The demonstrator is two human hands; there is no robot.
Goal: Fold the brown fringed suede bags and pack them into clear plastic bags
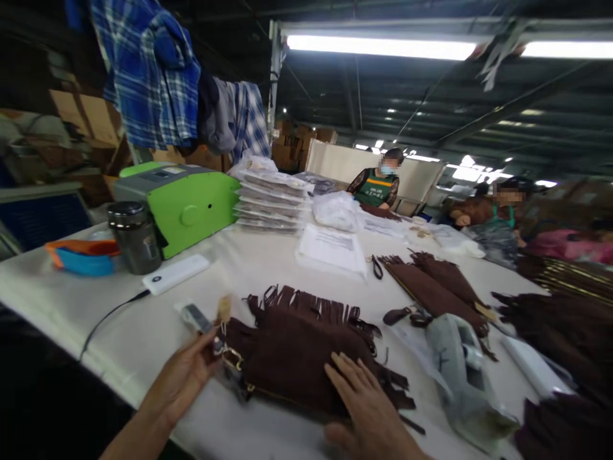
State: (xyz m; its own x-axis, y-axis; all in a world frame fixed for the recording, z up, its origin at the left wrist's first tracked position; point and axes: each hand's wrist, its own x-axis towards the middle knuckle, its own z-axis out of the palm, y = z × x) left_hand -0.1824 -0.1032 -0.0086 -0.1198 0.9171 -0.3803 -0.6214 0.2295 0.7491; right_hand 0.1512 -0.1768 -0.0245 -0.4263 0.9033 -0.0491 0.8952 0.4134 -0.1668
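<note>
A dark brown fringed bag lies flat on the table in front of me, fringe pointing mostly away, a zipper along its near edge. My right hand rests on the bag's right part, fingers stretched out. At the bag's left edge my left hand is closed in a pinch beside the gold metal clasp. A small tan tag hangs by this clasp. What the left fingertips hold is blurred and partly hidden. Just beyond them lies a small grey-and-white object.
A grey tape dispenser and more brown fringed bags are at right. At left stand a dark jar, a white power bank with a cable, and a green machine. Packed bags are stacked behind. Two people sit further off.
</note>
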